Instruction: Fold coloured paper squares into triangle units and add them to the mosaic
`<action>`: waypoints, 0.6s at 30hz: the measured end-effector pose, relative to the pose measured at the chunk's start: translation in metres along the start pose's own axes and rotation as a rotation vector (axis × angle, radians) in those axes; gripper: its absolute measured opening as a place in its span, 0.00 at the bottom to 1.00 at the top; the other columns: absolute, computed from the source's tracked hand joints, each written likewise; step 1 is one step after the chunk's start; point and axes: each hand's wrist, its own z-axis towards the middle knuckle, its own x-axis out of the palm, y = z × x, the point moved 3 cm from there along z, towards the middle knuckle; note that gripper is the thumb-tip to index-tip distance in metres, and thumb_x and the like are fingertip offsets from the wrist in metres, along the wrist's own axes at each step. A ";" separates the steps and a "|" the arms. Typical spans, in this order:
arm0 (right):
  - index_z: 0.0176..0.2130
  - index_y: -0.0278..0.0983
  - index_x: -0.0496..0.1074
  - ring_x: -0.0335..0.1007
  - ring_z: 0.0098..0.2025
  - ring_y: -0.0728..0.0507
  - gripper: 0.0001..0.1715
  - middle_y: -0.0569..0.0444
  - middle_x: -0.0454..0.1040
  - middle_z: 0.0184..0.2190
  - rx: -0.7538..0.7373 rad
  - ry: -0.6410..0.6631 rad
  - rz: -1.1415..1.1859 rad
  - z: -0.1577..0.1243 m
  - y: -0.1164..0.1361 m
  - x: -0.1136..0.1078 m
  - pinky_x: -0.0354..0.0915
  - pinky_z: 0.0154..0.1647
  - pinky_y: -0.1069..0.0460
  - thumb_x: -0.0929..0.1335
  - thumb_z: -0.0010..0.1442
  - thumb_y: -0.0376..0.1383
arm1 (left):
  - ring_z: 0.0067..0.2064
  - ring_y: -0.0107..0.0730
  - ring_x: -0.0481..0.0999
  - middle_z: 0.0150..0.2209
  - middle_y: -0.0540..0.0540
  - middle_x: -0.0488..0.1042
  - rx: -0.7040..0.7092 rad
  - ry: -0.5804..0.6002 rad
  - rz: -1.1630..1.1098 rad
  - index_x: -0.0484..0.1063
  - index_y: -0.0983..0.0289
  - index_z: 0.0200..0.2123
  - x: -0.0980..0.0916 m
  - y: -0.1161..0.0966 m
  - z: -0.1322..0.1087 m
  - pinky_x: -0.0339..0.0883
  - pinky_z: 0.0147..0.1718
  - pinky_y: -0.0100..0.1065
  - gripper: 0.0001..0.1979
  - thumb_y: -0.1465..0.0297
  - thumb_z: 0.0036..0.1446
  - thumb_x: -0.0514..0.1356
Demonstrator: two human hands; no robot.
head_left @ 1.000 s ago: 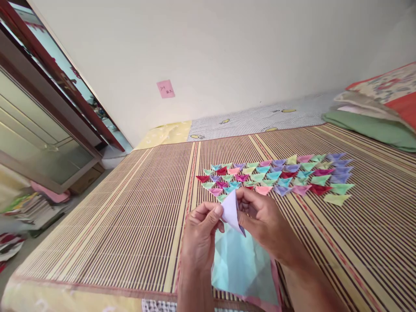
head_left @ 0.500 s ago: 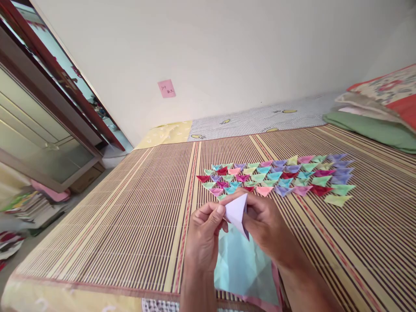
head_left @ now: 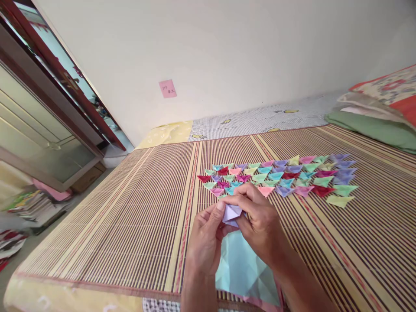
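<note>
A small folded piece of lavender paper (head_left: 232, 212) is held between my two hands, above the bed mat. My left hand (head_left: 206, 234) pinches its left side with the thumb on top. My right hand (head_left: 261, 221) grips the right side, its fingers bent over the upper edge and partly hiding the paper. Below my hands lies a creased light-blue sheet (head_left: 243, 268), with a pink edge showing beneath it. Just beyond them, several rows of small folded paper boats (head_left: 286, 183) in many colours rest on the mat.
A striped bamboo mat (head_left: 130, 208) covers the bed. Folded bedding (head_left: 373, 128) and a floral pillow (head_left: 383, 89) lie at the right. On the far wall is a pink note (head_left: 167, 88). To the left are a glass-panelled door (head_left: 42, 130) and a stack of books (head_left: 32, 206).
The lavender paper's raised point has been folded down, so it looks smaller and flatter. My right hand's fingers have closed over its top edge; my left hand stays nearly in place.
</note>
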 end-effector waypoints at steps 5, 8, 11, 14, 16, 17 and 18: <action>0.47 0.42 0.79 0.73 0.44 0.40 0.23 0.50 0.72 0.39 -0.082 0.040 -0.051 0.001 -0.002 0.003 0.72 0.43 0.46 0.64 0.64 0.22 | 0.30 0.29 0.77 0.30 0.57 0.81 -0.021 -0.018 -0.011 0.85 0.68 0.32 -0.004 0.001 0.003 0.72 0.31 0.28 0.14 0.64 0.45 0.78; 0.54 0.42 0.75 0.74 0.51 0.39 0.23 0.49 0.76 0.46 -0.036 0.077 0.004 0.000 -0.006 0.003 0.72 0.51 0.44 0.65 0.65 0.23 | 0.30 0.31 0.78 0.29 0.56 0.82 0.007 -0.042 -0.038 0.85 0.68 0.31 -0.005 0.002 0.005 0.73 0.33 0.30 0.14 0.66 0.43 0.79; 0.56 0.41 0.73 0.74 0.55 0.40 0.25 0.49 0.77 0.51 0.048 0.099 0.073 0.000 -0.009 -0.001 0.71 0.55 0.44 0.65 0.63 0.24 | 0.30 0.32 0.80 0.28 0.56 0.82 0.041 -0.102 -0.053 0.85 0.67 0.30 -0.008 0.003 0.007 0.74 0.33 0.31 0.14 0.66 0.40 0.80; 0.52 0.40 0.76 0.78 0.49 0.41 0.18 0.50 0.80 0.46 0.199 0.123 0.120 0.001 -0.011 -0.008 0.73 0.50 0.46 0.65 0.66 0.29 | 0.29 0.34 0.80 0.27 0.55 0.82 0.065 -0.180 -0.077 0.84 0.66 0.29 -0.014 0.004 0.009 0.75 0.33 0.34 0.14 0.67 0.38 0.80; 0.49 0.40 0.79 0.79 0.42 0.41 0.15 0.50 0.82 0.40 0.303 0.137 0.150 0.003 -0.011 -0.011 0.74 0.44 0.47 0.63 0.69 0.34 | 0.28 0.34 0.80 0.26 0.54 0.82 0.085 -0.213 -0.080 0.84 0.65 0.29 -0.017 0.004 0.009 0.75 0.33 0.34 0.14 0.68 0.39 0.80; 0.47 0.39 0.79 0.78 0.38 0.42 0.16 0.51 0.81 0.37 0.347 0.142 0.171 0.003 -0.011 -0.012 0.74 0.41 0.48 0.63 0.71 0.36 | 0.28 0.33 0.80 0.27 0.53 0.83 0.100 -0.222 -0.073 0.84 0.64 0.30 -0.018 0.004 0.009 0.75 0.33 0.34 0.13 0.68 0.40 0.80; 0.46 0.39 0.80 0.77 0.34 0.42 0.16 0.52 0.81 0.33 0.382 0.148 0.198 0.004 -0.010 -0.012 0.73 0.37 0.49 0.63 0.71 0.38 | 0.28 0.32 0.80 0.27 0.53 0.83 0.120 -0.228 -0.062 0.85 0.64 0.30 -0.018 0.004 0.009 0.75 0.34 0.33 0.13 0.68 0.40 0.79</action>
